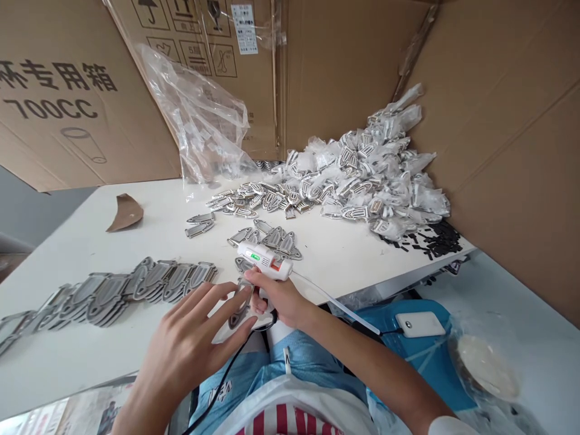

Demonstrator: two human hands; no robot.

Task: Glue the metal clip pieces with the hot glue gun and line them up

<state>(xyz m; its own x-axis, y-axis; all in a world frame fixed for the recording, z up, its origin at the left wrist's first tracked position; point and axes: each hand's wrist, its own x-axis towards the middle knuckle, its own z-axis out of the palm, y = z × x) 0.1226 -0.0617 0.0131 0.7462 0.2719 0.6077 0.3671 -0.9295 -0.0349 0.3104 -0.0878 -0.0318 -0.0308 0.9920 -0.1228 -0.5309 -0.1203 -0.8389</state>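
Note:
A white glue gun [265, 260] with a green light and an orange-red part is held in my right hand [278, 296], its nozzle pointing left. Below the nozzle, at the table's front edge, lies a grey metal piece [241, 305]. My left hand [199, 332] hovers over and beside that piece with its fingers spread; the fingertips reach its upper part. Just beyond the gun are several loose metal pieces [276, 238]. Overlapping stacks of the same pieces [109, 296] run along the left side of the table.
Bagged metal pieces [362, 175] are heaped at the back right, near small black strips [437, 241]. Cardboard boxes [335, 66] wall the back. A brown scrap [125, 212] lies left. A white power bank [420, 324] rests on a blue stool [385, 317], cables trailing nearby.

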